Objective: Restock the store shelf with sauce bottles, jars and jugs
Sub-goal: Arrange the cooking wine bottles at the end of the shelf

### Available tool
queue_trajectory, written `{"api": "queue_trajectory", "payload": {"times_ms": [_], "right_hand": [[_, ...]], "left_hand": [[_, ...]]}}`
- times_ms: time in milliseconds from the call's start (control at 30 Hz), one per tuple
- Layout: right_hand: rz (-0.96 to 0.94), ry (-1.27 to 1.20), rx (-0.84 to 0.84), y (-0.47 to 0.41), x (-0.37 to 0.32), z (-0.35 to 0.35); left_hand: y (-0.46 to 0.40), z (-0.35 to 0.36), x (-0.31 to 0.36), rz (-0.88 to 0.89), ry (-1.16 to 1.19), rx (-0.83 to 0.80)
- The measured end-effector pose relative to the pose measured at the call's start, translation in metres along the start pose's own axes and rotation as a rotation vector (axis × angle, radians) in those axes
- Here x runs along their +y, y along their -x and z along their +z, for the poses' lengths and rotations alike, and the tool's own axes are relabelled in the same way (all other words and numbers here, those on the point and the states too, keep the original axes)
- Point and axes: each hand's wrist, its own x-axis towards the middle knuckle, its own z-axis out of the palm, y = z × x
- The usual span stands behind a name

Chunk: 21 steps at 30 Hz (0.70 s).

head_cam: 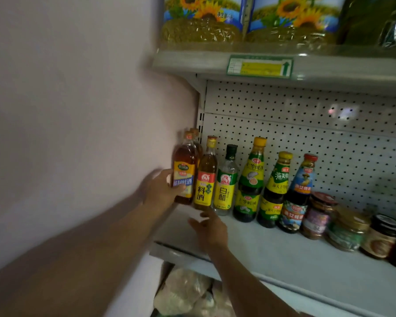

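Amber cooking-wine bottle [183, 172] gripped in my left hand [161, 188], shelf [284, 252] nine o'clock end; right hand [212, 227] slack, empty. Risk: nudging neighbour yellow-label bottle [205, 179] at three o'clock, toppling row.

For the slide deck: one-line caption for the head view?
Left hand grips amber bottle at the shelf row's left end; right hand hovers open.

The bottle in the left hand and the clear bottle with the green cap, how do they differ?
The bottle in the left hand holds amber-brown liquid; the clear bottle holds colourless liquid. The held bottle has an orange-gold cap and a yellow and blue label; the clear bottle has a dark green cap and a yellow and green label. The left hand grips the first at the row's left end; the clear one stands untouched, two places right. Both stand upright on the shelf.
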Motion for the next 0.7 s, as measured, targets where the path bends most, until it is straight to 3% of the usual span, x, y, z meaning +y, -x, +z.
{"api": "queue_trajectory", "payload": {"times_ms": [167,300,700], "right_hand": [[-0.145,0.077,-0.051,0.063,0.024,-0.036],[-0.269,0.242,-0.102,0.119,0.048,-0.06],[-0.227,0.347,-0.288,0.242,0.17,-0.061]], "left_hand": [[0.101,-0.006,-0.011,-0.123,0.11,-0.145],[0.176,-0.001,-0.023,-0.146,0.107,-0.038],[0.372,0.02,-0.068,-0.298,-0.101,-0.161]]}}
